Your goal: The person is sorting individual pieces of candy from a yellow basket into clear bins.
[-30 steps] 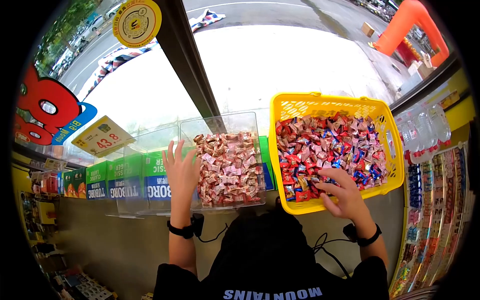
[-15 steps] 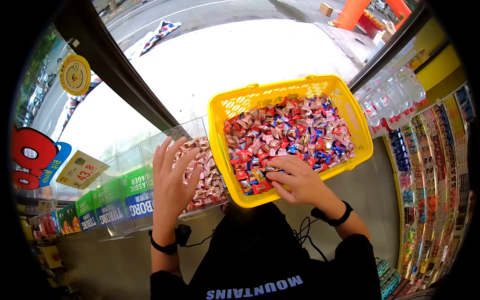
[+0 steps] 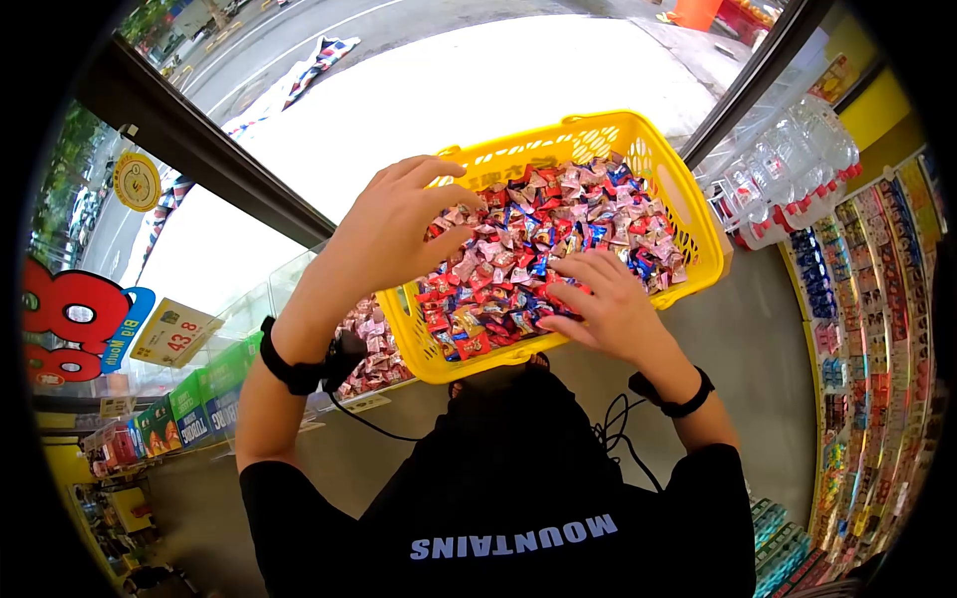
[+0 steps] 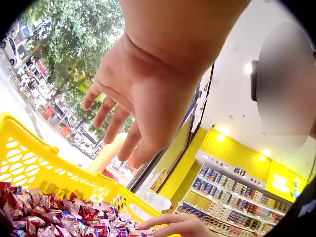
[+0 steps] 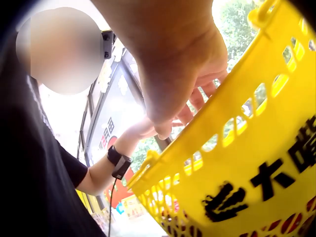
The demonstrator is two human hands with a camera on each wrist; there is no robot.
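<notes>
A yellow perforated basket (image 3: pixel 706 231) holds a heap of wrapped candies (image 3: pixel 538 224) in red, pink and blue. Over its left side the left hand (image 3: pixel 399 224) hovers with fingers spread and nothing in them; the left wrist view shows this hand (image 4: pixel 143 98) above the basket rim (image 4: pixel 29 133). At the near right part of the heap is the right hand (image 3: pixel 608 304), its fingers loosely bent at the candies' surface. In the right wrist view the right hand (image 5: pixel 187 74) reaches over the basket wall (image 5: pixel 247 148), its fingertips partly hidden.
A clear bin of pink candies (image 3: pixel 369 349) stands left of the basket, partly covered by it and the left arm. Green boxes (image 3: pixel 229 374) and a price sign (image 3: pixel 177 334) are further left. Water bottles (image 3: pixel 788 169) and stocked shelves (image 3: pixel 877 339) are at right.
The left hand has moved right, from over the clear bin to over the basket. The right hand stays at the candies in the basket. The head view has shifted, so the basket appears further left.
</notes>
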